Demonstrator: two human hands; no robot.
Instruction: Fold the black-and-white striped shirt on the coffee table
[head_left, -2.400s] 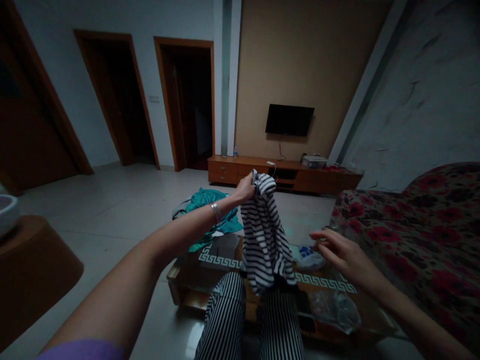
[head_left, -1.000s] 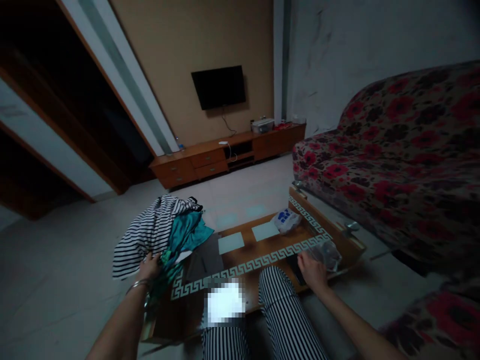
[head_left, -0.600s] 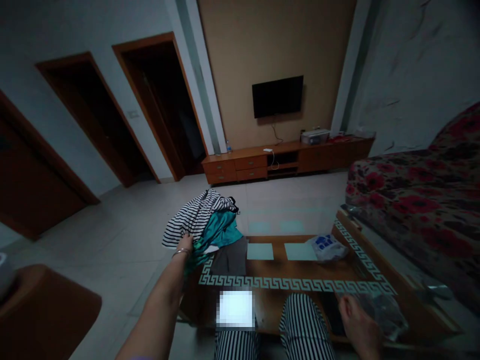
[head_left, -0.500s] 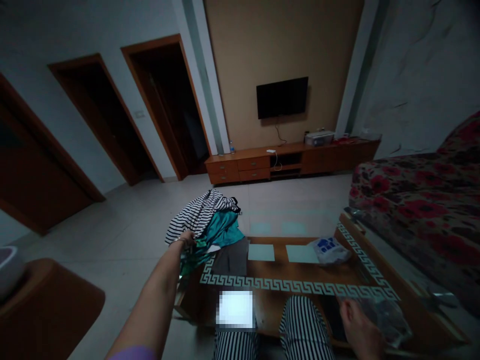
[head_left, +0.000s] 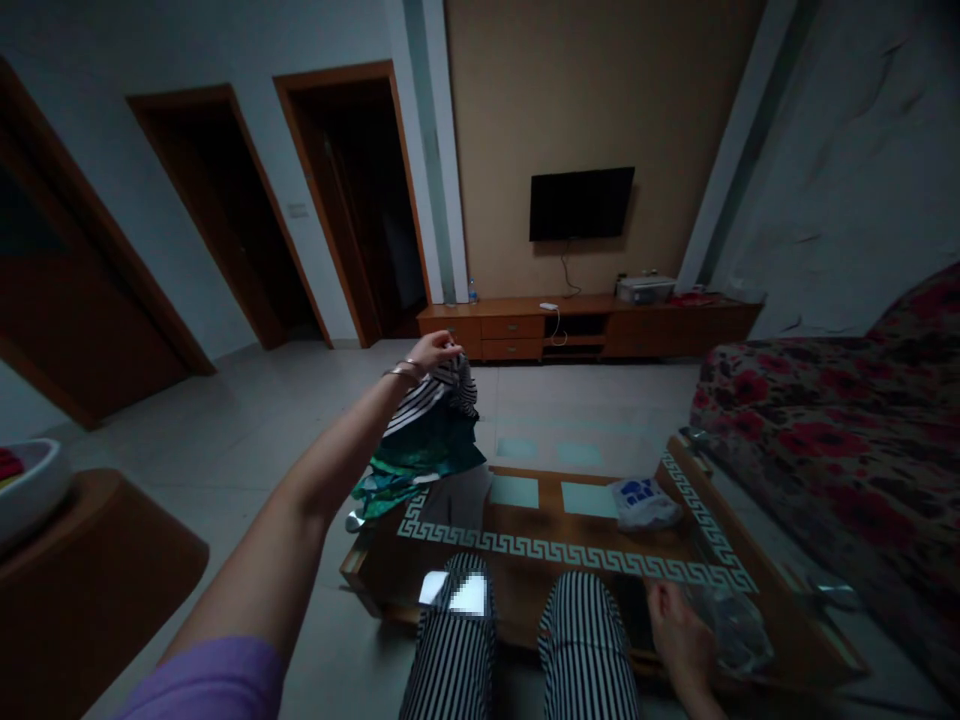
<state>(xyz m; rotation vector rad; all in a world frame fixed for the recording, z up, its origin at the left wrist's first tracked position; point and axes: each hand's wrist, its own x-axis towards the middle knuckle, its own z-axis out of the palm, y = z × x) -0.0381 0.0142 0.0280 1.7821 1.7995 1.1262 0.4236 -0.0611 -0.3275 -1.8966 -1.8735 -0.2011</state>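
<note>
My left hand [head_left: 436, 350] is raised at arm's length with its fingers pinched on a black-and-white striped garment [head_left: 420, 403], which hangs below it. Under that garment is a heap of teal and green clothes [head_left: 427, 450] at the far left corner of the glass-topped coffee table [head_left: 517, 625]. My right hand [head_left: 681, 632] is low at the near right of the table with its fingers curled. Beside it are a dark flat rectangle [head_left: 632, 608] and a clear plastic bag [head_left: 739, 630]. Whether it grips anything is hidden.
A white and blue plastic package [head_left: 645, 503] lies on the table. At left, a white bowl [head_left: 37, 495] stands on a brown surface [head_left: 112, 560]. A flowered sofa [head_left: 817, 410] is at right. Beyond are a low TV cabinet [head_left: 510, 328] and a wall television [head_left: 581, 205].
My left hand has moved up and forward, drawing the striped garment up from the heap. My right hand stays low by the plastic bag. The view has shifted slightly.
</note>
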